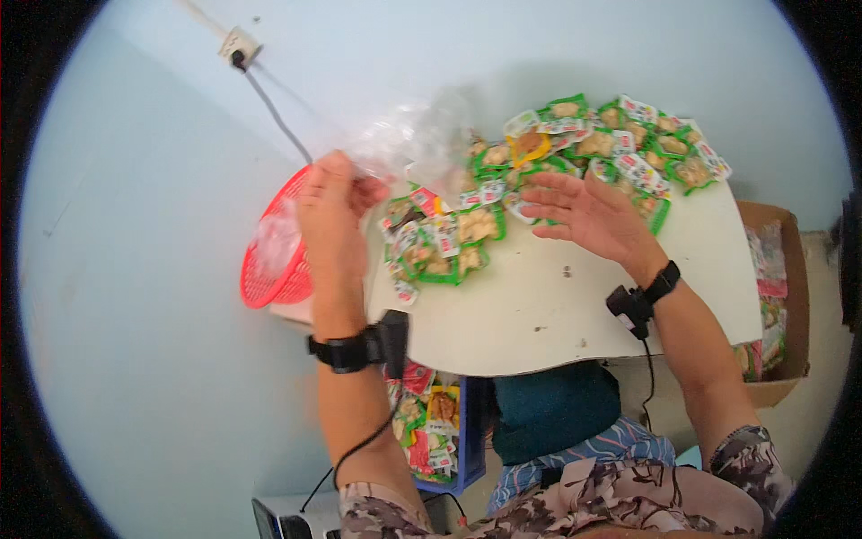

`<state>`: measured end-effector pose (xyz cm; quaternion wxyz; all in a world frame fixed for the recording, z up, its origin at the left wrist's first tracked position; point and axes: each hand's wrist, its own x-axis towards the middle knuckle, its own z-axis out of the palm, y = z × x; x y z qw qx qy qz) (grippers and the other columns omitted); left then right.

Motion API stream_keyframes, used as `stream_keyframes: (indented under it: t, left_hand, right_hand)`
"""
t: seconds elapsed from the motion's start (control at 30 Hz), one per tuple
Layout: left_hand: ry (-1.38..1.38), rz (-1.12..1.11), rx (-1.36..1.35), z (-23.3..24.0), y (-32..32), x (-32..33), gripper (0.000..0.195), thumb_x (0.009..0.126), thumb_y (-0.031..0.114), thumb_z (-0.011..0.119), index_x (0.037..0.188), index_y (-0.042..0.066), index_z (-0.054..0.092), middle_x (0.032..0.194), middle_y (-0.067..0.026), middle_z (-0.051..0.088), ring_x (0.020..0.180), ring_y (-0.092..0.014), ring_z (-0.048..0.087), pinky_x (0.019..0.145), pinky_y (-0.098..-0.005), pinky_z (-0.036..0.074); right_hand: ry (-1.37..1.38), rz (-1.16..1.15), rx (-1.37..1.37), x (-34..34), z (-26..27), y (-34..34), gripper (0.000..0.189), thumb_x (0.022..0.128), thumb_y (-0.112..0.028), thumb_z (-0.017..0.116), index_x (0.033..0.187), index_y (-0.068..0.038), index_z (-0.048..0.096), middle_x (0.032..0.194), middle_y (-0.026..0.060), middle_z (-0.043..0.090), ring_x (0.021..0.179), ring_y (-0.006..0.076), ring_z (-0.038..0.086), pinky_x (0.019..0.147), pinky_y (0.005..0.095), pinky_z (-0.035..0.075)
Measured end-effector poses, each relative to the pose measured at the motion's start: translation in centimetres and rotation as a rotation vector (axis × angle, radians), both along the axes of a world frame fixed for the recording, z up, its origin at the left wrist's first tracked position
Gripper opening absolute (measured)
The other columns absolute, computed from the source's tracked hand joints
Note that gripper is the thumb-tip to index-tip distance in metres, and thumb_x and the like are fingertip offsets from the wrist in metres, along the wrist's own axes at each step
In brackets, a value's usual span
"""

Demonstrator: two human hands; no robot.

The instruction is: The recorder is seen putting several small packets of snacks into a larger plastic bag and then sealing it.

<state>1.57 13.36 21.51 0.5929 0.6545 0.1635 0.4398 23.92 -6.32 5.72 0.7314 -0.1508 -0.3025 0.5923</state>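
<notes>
My left hand [337, 195] is raised at the table's left end, beside the red plastic basket. Clear plastic bags [421, 145] lie just right of its fingers, blurred; whether the fingers grip one is hard to tell. My right hand [579, 212], palm turned up and fingers apart, holds nothing over the near edge of a heap of small green-edged snack packets [596, 145]. More of these packets [441, 239] lie between my hands, with a few red and dark ones among them. One yellow-edged packet [528, 145] lies on the heap. Both wrists wear black straps with cabled devices.
The white table [512, 316] stands against a pale wall. A red basket [276, 269] holds clear plastic. Below the table's front edge is a blue crate [475, 431] of packets. An open cardboard box [791, 296] with packets stands at right. A cable runs from a wall socket [239, 48] behind the basket.
</notes>
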Motion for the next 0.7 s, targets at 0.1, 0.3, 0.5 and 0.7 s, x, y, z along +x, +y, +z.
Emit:
stream_keyframes:
  t: [0.1, 0.3, 0.5, 0.7]
  left_hand:
    - [0.047, -0.052, -0.108, -6.0, -3.6, 5.6, 0.021, 0.096, 0.023, 0.058, 0.100, 0.003, 0.060, 0.092, -0.0085, 0.067, 0.077, -0.019, 0.065, 0.070, -0.0317, 0.058]
    - [-0.060, -0.214, -0.414, -11.0, -5.0, 10.6, 0.018, 0.096, 0.024, 0.059, 0.095, 0.006, 0.060, 0.085, -0.0042, 0.066, 0.071, -0.014, 0.064, 0.067, -0.0349, 0.058]
    - [-0.150, -0.413, -0.517, -14.7, -3.3, 12.1, 0.021, 0.097, 0.024, 0.054, 0.104, 0.005, 0.060, 0.102, -0.0073, 0.067, 0.085, -0.019, 0.067, 0.067, -0.0349, 0.060]
    - [-0.170, -0.435, -0.671, -15.2, -3.4, 12.0, 0.026, 0.098, 0.028, 0.053, 0.103, 0.005, 0.061, 0.097, -0.0091, 0.068, 0.079, -0.018, 0.067, 0.062, -0.0324, 0.058]
  right_hand:
    - [-0.090, -0.135, -0.040, 1.0, 1.0, -0.9, 0.069, 0.094, -0.045, 0.055, 0.143, -0.003, 0.035, 0.136, 0.0151, 0.049, 0.127, 0.0267, 0.048, 0.099, 0.0434, 0.046]
    - [-0.152, -0.433, -0.181, 3.6, -0.6, -0.6, 0.046, 0.090, -0.035, 0.065, 0.123, -0.005, 0.052, 0.122, 0.0072, 0.058, 0.111, 0.0184, 0.057, 0.090, 0.0378, 0.051]
    - [-0.121, -0.530, -0.283, 3.8, -0.9, -0.5, 0.027, 0.092, -0.017, 0.063, 0.116, -0.007, 0.056, 0.110, 0.0045, 0.064, 0.099, 0.0148, 0.062, 0.085, 0.0330, 0.052]
    - [-0.156, -0.453, -0.311, 3.5, -1.5, -0.3, 0.023, 0.091, -0.017, 0.065, 0.109, -0.004, 0.060, 0.098, 0.0055, 0.066, 0.084, 0.0166, 0.065, 0.075, 0.0357, 0.055]
